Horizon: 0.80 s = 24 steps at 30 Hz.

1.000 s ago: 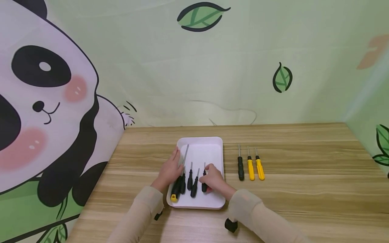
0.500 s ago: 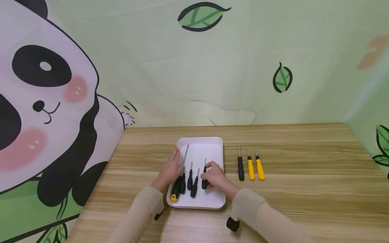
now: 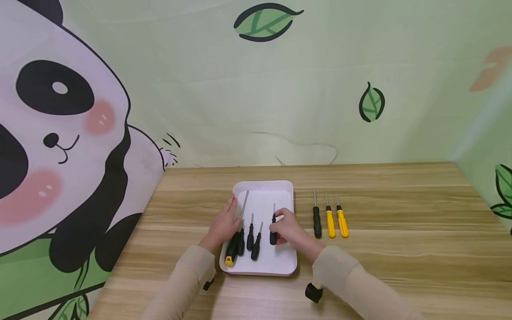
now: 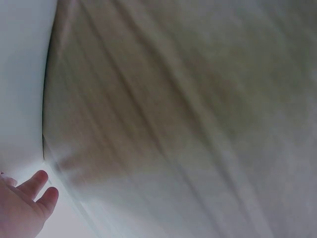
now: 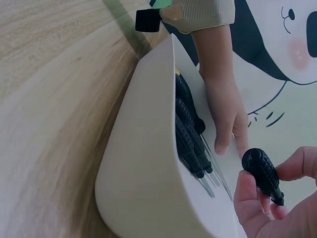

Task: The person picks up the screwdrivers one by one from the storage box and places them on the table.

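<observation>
A pale green backdrop (image 3: 192, 80) is hanging behind the worktop (image 3: 400, 275), whose wood grain is running mostly sideways. A big printed panda (image 3: 76, 155) with pink cheeks is filling the left side. A large leaf (image 3: 269, 22) is showing near the top, a smaller leaf (image 3: 372, 105) lower to the right. A pale diagonal streak (image 3: 482, 111) is brightening the right side, and soft shadows are dulling the backdrop's folds.
</observation>
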### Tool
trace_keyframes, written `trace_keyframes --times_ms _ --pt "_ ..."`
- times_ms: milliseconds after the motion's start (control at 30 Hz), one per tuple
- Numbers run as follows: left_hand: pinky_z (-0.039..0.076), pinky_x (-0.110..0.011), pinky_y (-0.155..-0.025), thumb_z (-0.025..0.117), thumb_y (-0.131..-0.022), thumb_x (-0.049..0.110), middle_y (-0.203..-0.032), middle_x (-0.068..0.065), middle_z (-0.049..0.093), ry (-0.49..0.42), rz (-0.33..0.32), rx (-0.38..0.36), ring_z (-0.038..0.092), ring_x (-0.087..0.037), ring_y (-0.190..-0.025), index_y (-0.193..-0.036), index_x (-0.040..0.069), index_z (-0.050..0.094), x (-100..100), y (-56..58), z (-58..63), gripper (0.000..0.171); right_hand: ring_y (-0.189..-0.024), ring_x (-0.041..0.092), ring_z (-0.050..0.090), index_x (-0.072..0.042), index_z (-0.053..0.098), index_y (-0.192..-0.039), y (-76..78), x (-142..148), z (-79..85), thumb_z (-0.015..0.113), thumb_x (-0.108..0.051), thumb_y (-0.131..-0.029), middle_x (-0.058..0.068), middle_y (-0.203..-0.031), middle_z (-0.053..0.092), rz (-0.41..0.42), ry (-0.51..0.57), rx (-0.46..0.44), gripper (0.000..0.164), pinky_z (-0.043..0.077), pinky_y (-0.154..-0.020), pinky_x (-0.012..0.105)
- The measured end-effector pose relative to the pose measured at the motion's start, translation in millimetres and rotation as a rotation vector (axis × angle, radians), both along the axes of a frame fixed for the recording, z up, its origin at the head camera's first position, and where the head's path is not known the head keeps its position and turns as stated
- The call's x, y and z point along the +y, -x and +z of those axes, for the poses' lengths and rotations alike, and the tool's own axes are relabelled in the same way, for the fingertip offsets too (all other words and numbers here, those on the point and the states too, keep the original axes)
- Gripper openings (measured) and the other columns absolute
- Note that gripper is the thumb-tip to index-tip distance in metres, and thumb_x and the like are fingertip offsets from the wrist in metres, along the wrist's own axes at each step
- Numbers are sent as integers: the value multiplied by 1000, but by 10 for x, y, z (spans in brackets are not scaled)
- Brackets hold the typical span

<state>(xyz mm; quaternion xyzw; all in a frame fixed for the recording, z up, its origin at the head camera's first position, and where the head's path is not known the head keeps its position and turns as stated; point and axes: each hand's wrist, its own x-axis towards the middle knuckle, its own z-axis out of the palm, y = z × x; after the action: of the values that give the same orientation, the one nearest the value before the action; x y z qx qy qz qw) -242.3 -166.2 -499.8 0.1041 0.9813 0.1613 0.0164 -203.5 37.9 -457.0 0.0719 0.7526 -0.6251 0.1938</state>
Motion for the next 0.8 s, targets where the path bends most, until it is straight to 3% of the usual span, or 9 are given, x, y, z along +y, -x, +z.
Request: trace_keyframes --times_ms 300,800 --pt "36 -42 -97 44 -89 25 -149 -9 12 3 -13 20 41 -30 -121 -140 1 20 -7 -1 -13 61 -51 16 50 0 43 -113 0 132 6 52 3 -72 10 -80 52 1 12 -2 43 49 -45 30" --pt "38 -42 -95 44 -89 26 -150 -7 10 12 2 -3 45 -29 -117 -141 4 19 -6 8 -14 62 -54 17 50 0 40 -121 34 398 116 52 3 -76 10 -84 49 28 80 17 47 49 -48 27"
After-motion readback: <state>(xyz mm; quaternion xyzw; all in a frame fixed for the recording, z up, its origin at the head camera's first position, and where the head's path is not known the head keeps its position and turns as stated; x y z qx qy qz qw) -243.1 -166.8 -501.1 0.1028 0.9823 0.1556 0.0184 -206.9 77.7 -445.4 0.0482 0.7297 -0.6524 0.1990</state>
